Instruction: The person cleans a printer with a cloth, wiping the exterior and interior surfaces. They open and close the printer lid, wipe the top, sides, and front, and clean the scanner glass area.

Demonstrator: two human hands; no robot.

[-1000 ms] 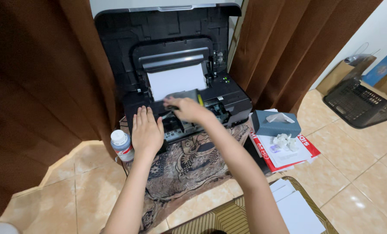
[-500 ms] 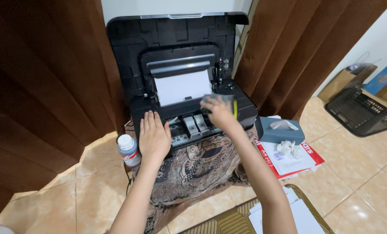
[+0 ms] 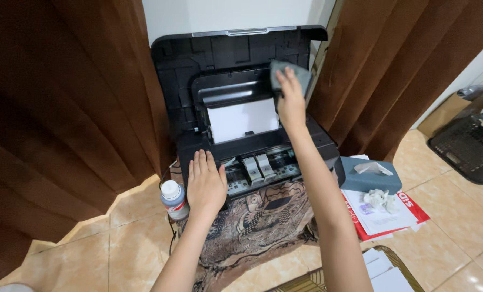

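A black printer (image 3: 198, 146) stands on a patterned cloth (image 3: 257, 216) with its lid (image 3: 225, 51) raised and white paper (image 3: 242, 120) in the rear feed. My left hand (image 3: 204, 183) lies flat, fingers together, on the printer's front left edge. My right hand (image 3: 291, 100) is stretched up to the right side of the raised lid and presses a grey cloth (image 3: 292, 73) against it. Grey ink cartridges (image 3: 257, 166) show in the open bay between my hands.
A small ink bottle (image 3: 174, 199) with a white cap stands left of the printer. A teal tissue box (image 3: 370, 174) and crumpled tissue (image 3: 378, 199) on papers lie to the right. Brown curtains (image 3: 63, 108) hang on both sides. A black basket (image 3: 468, 146) sits far right.
My right hand has risen with the grey cloth from the cartridge bay to the upper right of the raised lid. My left hand has stayed on the printer's front edge.
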